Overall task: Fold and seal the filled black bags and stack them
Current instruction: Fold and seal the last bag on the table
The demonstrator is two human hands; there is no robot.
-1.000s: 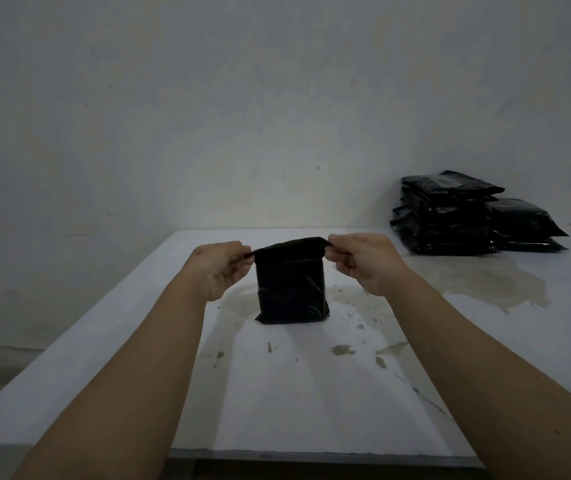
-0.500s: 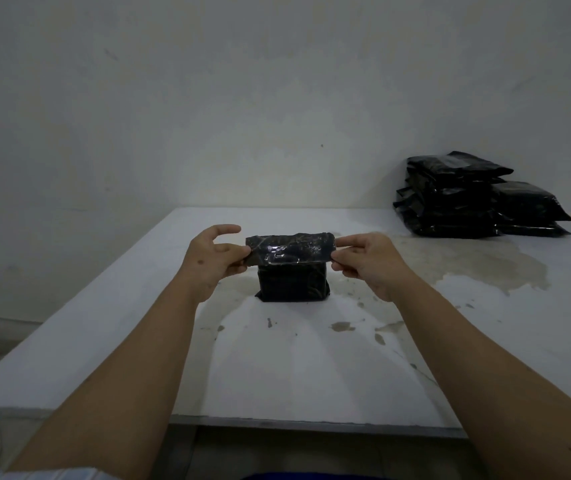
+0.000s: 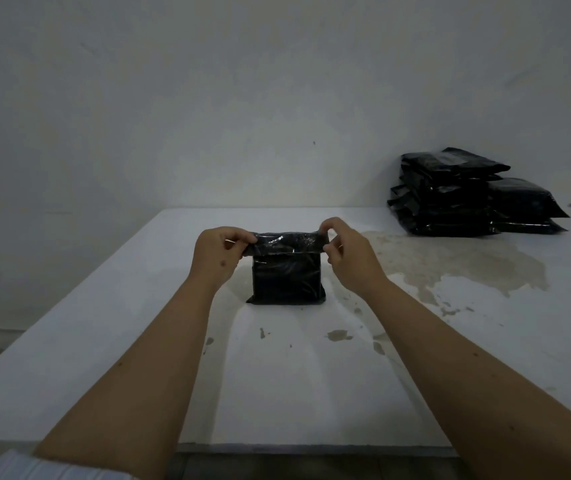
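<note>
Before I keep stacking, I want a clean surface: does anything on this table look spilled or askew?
Yes. A wide brownish stain spreads over the white table right of the upright black bag, reaching the stacked bags, with small flecks nearer you. The stack's layers are not squared up. Both hands pinch the bag's folded top.

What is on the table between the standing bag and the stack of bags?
Head view: only bare table with a large stain separates bag from stack.

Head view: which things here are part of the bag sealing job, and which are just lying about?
Part of the job:
- black bag, standing upright, its folded top pinched at each end
- left hand
- right hand
- stack of black bags, far right

Just there:
- white table
- stains on it
- wall
</note>
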